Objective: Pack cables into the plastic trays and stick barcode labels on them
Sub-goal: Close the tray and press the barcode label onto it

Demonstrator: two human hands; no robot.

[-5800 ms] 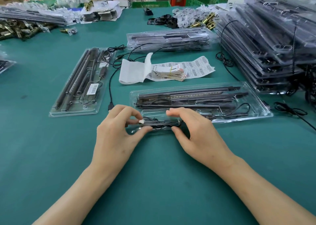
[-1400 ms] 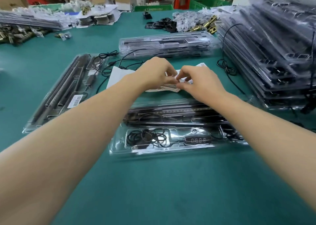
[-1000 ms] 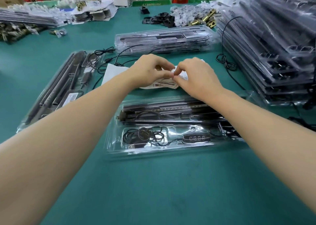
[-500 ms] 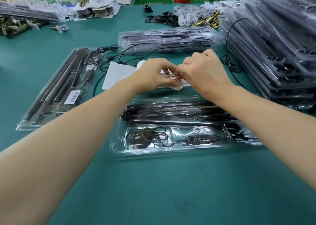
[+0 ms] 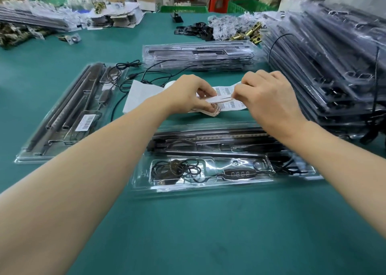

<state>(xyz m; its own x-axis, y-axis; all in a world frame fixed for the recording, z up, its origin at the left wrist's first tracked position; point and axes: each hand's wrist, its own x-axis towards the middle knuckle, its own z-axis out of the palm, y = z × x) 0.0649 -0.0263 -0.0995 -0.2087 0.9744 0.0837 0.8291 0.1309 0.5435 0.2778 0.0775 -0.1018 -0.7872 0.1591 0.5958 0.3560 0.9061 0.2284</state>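
Desk [image 5: 188,243]: green surface. You work at its middle, with stock in reach on both sides.
Right stack [image 5: 338,70]: filled trays piled high at your right, probably stock waiting its turn. Loose black leads hang off it.
Near tray [image 5: 188,189]: clear plastic, lying crosswise just in front of you under both forearms. No barcode sticker shows on it, so I judge it next for labelling.
Left tray [image 5: 27,159]: lies at an angle, well apart from the near tray. It is likely set aside as finished.
Left hand [image 5: 188,95]: your grip is clenched on the label strips, steadying the bundle.
Right hand [image 5: 269,99]: your grip pinches one strip's edge, apparently to peel a label off.
Label strips [image 5: 227,102]: held between your hands, beyond the near tray. They are white with rows of barcodes, the digits too small to read.
Cable [image 5: 177,169]: coiled in the near tray's front left pocket, so packing looks done.
Controller [image 5: 240,173]: seated in the slot right of the coil. It shows four round marks and no legible writing.
Tray label [image 5: 86,122]: white barcode sticker near the left tray's near end, unreadable.
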